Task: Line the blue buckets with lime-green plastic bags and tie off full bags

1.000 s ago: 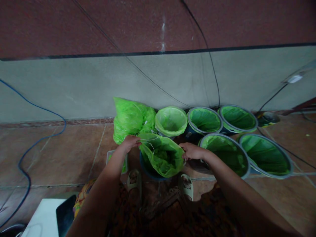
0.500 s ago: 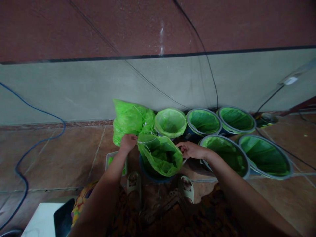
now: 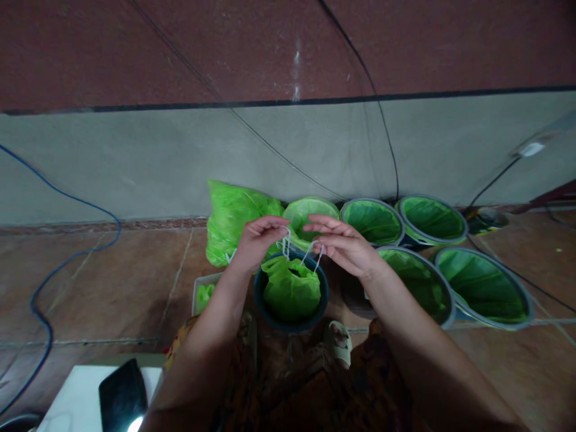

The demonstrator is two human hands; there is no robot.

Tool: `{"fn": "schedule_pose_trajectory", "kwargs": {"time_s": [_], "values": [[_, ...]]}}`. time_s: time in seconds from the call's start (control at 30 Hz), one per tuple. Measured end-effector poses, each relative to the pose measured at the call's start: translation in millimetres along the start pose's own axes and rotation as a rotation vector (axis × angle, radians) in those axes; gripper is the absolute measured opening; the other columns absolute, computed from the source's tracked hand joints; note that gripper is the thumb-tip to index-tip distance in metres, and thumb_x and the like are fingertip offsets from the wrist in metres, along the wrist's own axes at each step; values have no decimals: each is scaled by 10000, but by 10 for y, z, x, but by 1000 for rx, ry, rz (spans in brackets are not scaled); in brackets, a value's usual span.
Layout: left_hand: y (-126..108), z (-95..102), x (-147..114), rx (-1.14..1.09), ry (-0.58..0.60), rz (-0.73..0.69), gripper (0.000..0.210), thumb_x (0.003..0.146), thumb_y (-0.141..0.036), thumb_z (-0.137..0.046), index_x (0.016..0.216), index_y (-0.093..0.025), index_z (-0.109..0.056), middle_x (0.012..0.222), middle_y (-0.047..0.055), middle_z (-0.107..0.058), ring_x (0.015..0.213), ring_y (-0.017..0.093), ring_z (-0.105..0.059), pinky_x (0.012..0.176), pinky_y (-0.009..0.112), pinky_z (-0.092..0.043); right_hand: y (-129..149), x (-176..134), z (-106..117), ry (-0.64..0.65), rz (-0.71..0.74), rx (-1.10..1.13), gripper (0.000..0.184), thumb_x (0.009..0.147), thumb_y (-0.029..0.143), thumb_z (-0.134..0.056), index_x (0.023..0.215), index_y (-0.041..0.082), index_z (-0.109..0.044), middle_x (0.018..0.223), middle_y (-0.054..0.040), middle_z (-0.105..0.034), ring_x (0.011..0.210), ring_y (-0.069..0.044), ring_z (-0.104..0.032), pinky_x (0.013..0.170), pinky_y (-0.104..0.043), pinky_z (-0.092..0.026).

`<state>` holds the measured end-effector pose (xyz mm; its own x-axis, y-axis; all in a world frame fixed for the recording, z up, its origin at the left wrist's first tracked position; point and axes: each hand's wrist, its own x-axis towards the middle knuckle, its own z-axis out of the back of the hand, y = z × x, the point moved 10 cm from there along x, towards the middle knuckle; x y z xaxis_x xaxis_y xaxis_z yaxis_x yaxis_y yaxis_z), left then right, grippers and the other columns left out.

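Left hand: the bare left hand [image 3: 258,243] closes thumb and fingers on a thin white drawstring cord [image 3: 288,245], whose loop stands up from the bag.
Right hand: the bare right hand [image 3: 348,246] has its upper fingers spread, and another stretch of cord hangs at its fingertips; whether it is pinched there or merely hooked, I cannot tell.
Bag in hand: the bright green, thin plastic bag [image 3: 290,294] sits down inside a dark blue round bucket [image 3: 292,327], its mouth puckered, with a small dark gap at the top.
Changed since half a second ago: the mouth stood wide then, with the hands out at its two sides; now it is gathered small, the hands have come nearer each other and sit higher in the view, and more of the bucket's rim shows.
Behind the hands: a pale green-lined round bin [image 3: 294,216], partly covered by the fingers.
Toward the wall, left: a puffed-out, bright green plastic sack [image 3: 229,228], in its earlier place.
Right side: four round bins with grey rims and green liners [image 3: 531,309], unmoved.
Beside the left forearm: a white rectangular tray [image 3: 195,297] holding something green.
Lower left: a flat black device [image 3: 121,393] on a white surface [image 3: 74,396], a bright glare now at its lower edge.
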<state>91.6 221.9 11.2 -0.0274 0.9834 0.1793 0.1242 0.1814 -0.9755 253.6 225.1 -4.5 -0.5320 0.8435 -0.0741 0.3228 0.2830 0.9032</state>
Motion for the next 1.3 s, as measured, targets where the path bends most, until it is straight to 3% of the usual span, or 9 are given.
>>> {"fn": "schedule_pose_trajectory", "kwargs": {"time_s": [0.1, 0.23, 0.47, 0.67, 0.83, 0.93, 1.13, 1.2, 1.3], "values": [[72, -107, 4, -30, -11, 11, 224, 678, -304, -788, 853, -174, -736, 752, -1, -709, 689, 104, -623, 708, 241, -500, -304, 65, -148, 26, -139, -74, 369, 673, 194, -747, 1033, 217, -671, 904, 9, -654, 550, -37, -438, 451, -170, -316], [220, -238, 4, -27, 55, 47, 243, 703, -321, -765, 885, -166, -724, 754, 3, -699, 694, 110, -621, 713, 247, -500, -554, 135, -201, -18, -192, -321, 200, 663, 278, -760, 760, 155, -635, 642, 52, -540, 478, -33, -331, 407, -192, -182], [745, -258, -43, -1, 47, 218, 323, 855, -357, -577, 1108, -173, -658, 1046, 59, -716, 953, 166, -655, 907, 320, -483, -323, 188, -98, -97, -84, -181, 255, 731, 403, -678, 810, 164, -635, 535, 71, -439, 416, -38, -239, 373, -203, -91], [1106, -560, -232, 341, 384, 286, 333, 887, -387, -481, 897, -148, -714, 812, 32, -714, 801, 159, -639, 810, 280, -478, -114, 145, 391, -340, 14, 1, 283, 637, 313, -749, 864, 172, -657, 536, 72, -470, 415, -31, -220, 361, -186, -104], [1446, -289, -232, 647, 164, 398, 284, 873, -217, -441, 840, -141, -712, 590, -14, -585, 565, 110, -525, 598, 221, -409, -79, 89, 612, -517, 65, 8, 334, 541, 193, -758, 858, 186, -651, 721, 37, -604, 437, -23, -292, 361, -180, -147], [1555, -336, -266, 722, 160, 395, 284, 871, -193, -448, 797, -123, -713, 556, -9, -551, 544, 119, -493, 579, 236, -389, -95, 111, 469, -462, 77, 52, 338, 549, 175, -724, 880, 186, -657, 873, 6, -649, 451, -17, -298, 364, -182, -148], [1451, -951, -483, 645, 492, 207, 260, 790, -71, -470, 753, -148, -716, 594, -14, -591, 571, 115, -502, 615, 231, -396, -250, 236, 93, -257, 25, 146, 304, 600, 185, -672, 904, 184, -672, 922, -9, -654, 461, -20, -266, 375, -185, -152], [1409, -1085, -560, 618, 593, 157, 208, 774, -97, -511, 733, -153, -707, 588, -16, -585, 566, 116, -498, 599, 232, -385, -270, 268, 109, -259, 28, 138, 308, 605, 193, -670, 913, 187, -670, 946, -14, -658, 481, -28, -320, 397, -182, -231], [1448, -1038, -559, 600, 573, 202, 226, 826, -220, -516, 720, -151, -703, 589, -9, -586, 573, 121, -505, 594, 238, -381, -307, 297, 212, -266, 23, 49, 339, 644, 243, -666, 981, 205, -649, 1016, -34, -661, 648, -87, -524, 571, -214, -431]]}}
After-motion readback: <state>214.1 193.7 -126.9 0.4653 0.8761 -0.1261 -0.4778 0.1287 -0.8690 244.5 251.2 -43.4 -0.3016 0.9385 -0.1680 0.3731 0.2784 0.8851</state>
